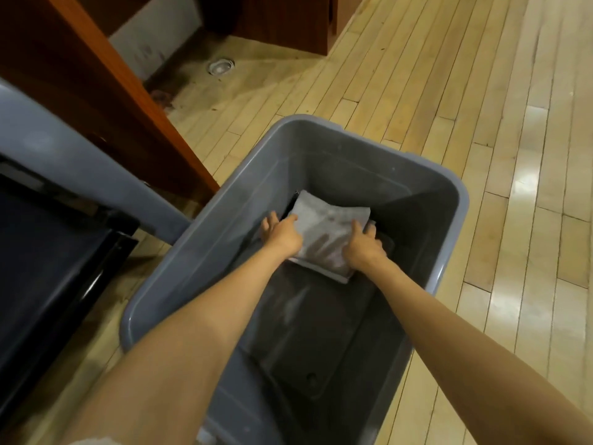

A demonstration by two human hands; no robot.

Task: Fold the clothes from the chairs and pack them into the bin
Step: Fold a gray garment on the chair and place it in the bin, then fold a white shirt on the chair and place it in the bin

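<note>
Head camera: a person holds a folded pale grey cloth garment (332,229) low in the far end of a deep grey plastic bin (462,203) on a pale wood-plank floor (481,91), apparently to seat it flat and square for tight packing. Both arms reach down inside the bin. The left hand (282,234) and right hand (364,247) clasp the bundle's opposite sides, thumbs on top, so the folds hold.

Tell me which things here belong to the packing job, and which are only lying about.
Job: large grey plastic bin; folded light-grey cloth garment; left hand and right hand, both gripping it.
Lying about: round metal floor fitting; reddish-brown wooden furniture panel.
</note>
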